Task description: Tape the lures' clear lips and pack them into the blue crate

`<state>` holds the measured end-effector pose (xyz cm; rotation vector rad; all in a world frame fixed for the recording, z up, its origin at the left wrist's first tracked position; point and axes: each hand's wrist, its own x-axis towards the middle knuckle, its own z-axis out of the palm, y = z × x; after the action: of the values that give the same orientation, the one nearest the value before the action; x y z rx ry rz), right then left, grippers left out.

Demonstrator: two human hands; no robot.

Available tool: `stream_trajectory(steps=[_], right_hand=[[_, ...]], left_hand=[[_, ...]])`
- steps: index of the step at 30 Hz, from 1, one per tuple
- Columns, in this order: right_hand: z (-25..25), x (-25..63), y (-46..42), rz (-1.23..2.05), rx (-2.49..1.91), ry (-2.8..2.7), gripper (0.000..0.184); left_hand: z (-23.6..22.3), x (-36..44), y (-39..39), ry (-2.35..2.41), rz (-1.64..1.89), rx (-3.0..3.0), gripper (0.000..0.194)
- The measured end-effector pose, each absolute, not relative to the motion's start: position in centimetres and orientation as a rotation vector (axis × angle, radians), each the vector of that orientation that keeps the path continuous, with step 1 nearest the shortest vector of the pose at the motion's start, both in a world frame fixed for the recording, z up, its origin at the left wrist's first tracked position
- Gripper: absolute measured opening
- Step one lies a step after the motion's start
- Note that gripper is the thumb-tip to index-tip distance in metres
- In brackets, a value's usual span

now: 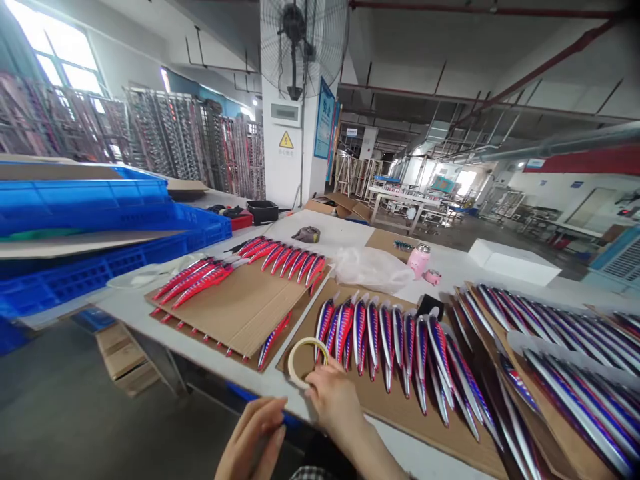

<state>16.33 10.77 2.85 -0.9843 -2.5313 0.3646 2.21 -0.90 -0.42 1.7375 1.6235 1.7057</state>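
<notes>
My right hand (334,395) grips a roll of cream-coloured masking tape (293,373) by its right edge, with the roll tilted up at the table's front edge. Close by on the left, my left hand (254,433) is half curled, thumb apart from the fingers, and nothing shows in it. Just beyond the tape, a row of fishing lures (359,330) in red, blue and silver lies on a cardboard sheet (395,407). More red lures (200,283) lie on a stacked cardboard sheet (245,297) to the left, with others poking out beneath it.
At the right, layered cardboard carries many silver-blue lures (575,393). Blue crates (125,250) stand at the left. Behind the lures are a clear plastic bag (370,270), a pink bottle (418,260) and a white foam block (515,263). A fan (303,40) hangs on the pillar.
</notes>
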Motion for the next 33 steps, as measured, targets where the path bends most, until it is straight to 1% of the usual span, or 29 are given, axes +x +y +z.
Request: stream_trajectory(steps=[2,4,6,8,9,10,12,14,17,19,22,23,28,33], right_hand=[[3.2,17.6,8.9,0.435,-1.048,-2.454,0.014],[3.2,19.0,7.1,0.608,-1.048,-2.349,0.014],[2.6,20.3,5.7,0.787,-0.995,-2.226,0.012],[1.7,21.4,4.6,0.842,-0.95,-2.137,0.014],[1.1,21.9,4.2,0.821,-0.946,-2.114,0.016],[0.7,22.3,3.9,0.775,-0.957,-2.098,0.017],[0.1,23.1,3.5,0.627,-1.028,-2.077,0.023],[0.2,23.7,3.4,0.494,-1.099,-2.044,0.027],[1.3,24.5,3.8,0.48,-1.125,-1.998,0.024],[2.3,24.8,4.0,0.489,-1.144,-1.986,0.022],[3.1,25.0,4.1,0.391,-1.18,-2.016,0.022],[3.2,24.9,4.1,0.349,-1.185,-2.038,0.022],[3.1,24.5,3.8,0.184,-1.211,-2.165,0.02],[3.0,24.0,4.0,0.159,-1.224,-2.224,0.018]], left_hand=[[0.1,2.7,-0.2,1.637,1.742,1.679,0.035],[0.5,3.5,0.4,1.6,1.689,1.707,0.04],[0.9,4.5,1.0,1.536,1.648,1.736,0.032],[1.4,5.5,1.3,1.464,1.651,1.721,0.014],[1.7,6.0,1.4,1.427,1.66,1.711,0.007],[1.9,6.4,1.4,1.397,1.66,1.711,0.006],[2.5,7.1,1.1,1.362,1.624,1.743,0.012],[2.9,7.6,0.7,1.321,1.579,1.806,0.013],[3.1,7.8,0.3,1.307,1.508,1.889,0.011],[3.0,7.6,0.3,1.378,1.501,1.889,0.009],[3.3,7.0,0.5,1.519,1.531,1.867,0.023],[3.6,6.9,0.6,1.542,1.516,1.907,0.024],[5.4,7.6,1.0,1.56,1.225,2.281,0.008],[5.5,8.3,1.7,1.636,0.932,2.45,0.014]])
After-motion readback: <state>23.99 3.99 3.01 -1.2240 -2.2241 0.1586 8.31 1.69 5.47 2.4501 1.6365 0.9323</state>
